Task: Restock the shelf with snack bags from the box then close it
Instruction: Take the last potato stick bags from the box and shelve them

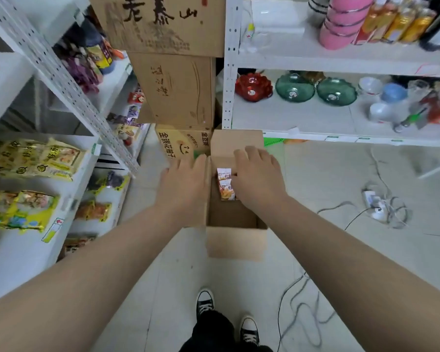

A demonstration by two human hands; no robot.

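The brown cardboard box point(235, 245) stands open on the floor point(315, 179), far flap upright, near flap hanging outward. White-and-orange snack bags point(225, 185) stand inside near its left wall. The white shelf point(87, 171) at left holds yellow packets point(31, 158).

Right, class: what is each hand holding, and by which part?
The left hand lies flat on a flap of the box, holding nothing. The right hand covers the snack bags at their right edge; its grip cannot be told.
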